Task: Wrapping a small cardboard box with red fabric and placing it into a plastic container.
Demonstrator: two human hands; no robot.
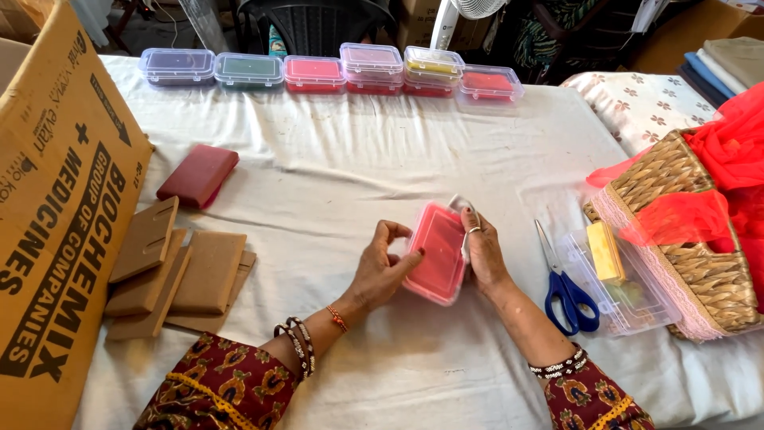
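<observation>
Nearest the camera, two patterned maroon sleeves with beaded bangles lead up to the hands. The left hand (380, 267) has its grip closed on the left edge of a clear plastic box with red contents (437, 252), thumb on the lid and fingers curled over the upper rim. The right hand (482, 248) grips the box's right edge, fingers bent against its side, with a small pale scrap showing at the top corner between the fingertips. The box sits tilted between both hands, just above the white cloth of the surface (350, 167), in the middle of it.

Just right of the right hand lie blue-handled scissors (563, 288), blades pointing away from the camera. Beside them is an open clear container (629, 296) holding a yellow block, and touching that a woven basket (691, 239) with red net fabric spilling over it.

To the left, well apart from the hands, lie a stack of brown board pieces (179, 275) and a dark red pad (198, 175). A large cardboard carton (56, 199) stands at the left edge. Along the far edge of the surface runs a row of lidded clear boxes (334, 70) with coloured contents, two of them stacked double
</observation>
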